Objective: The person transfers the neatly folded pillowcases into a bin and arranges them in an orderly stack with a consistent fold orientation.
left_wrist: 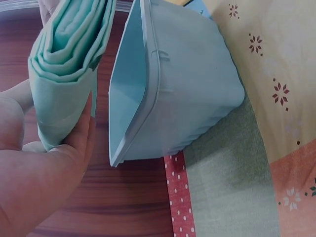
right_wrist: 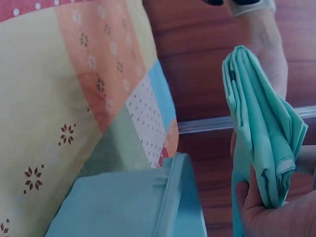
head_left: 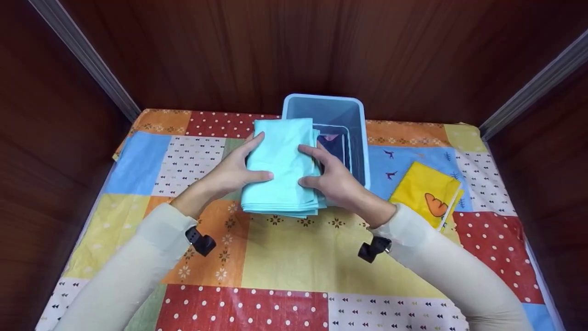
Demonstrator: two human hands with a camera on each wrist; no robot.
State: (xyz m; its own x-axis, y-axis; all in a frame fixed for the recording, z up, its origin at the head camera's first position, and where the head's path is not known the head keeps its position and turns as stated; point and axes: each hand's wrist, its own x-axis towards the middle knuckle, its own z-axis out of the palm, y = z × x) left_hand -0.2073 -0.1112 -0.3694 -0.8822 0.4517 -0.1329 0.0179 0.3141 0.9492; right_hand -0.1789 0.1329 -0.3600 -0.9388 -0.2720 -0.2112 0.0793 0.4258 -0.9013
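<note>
A folded turquoise cloth [head_left: 281, 161] hangs between both hands, raised above the table, its layers stacked and flattened. The left hand [head_left: 232, 171] grips its left edge, thumb on the face toward me; that hand [left_wrist: 44, 170] shows the rolled layers end-on in the left wrist view. At the opposite edge the right hand [head_left: 337, 177] holds on with thumb and fingers. In the right wrist view the cloth [right_wrist: 261, 131] looks like a thick wedge of folds. Just behind it stands a light blue plastic bin [head_left: 366, 147], partly covered by the cloth in the head view.
Inside the bin a dark blue item [head_left: 334, 149] shows. A folded yellow cloth [head_left: 415, 186] with a carrot print lies right of the bin. The patchwork tablecloth [head_left: 285, 257] covers the table, with brown wood-grain panels [head_left: 239, 50] behind and at both sides.
</note>
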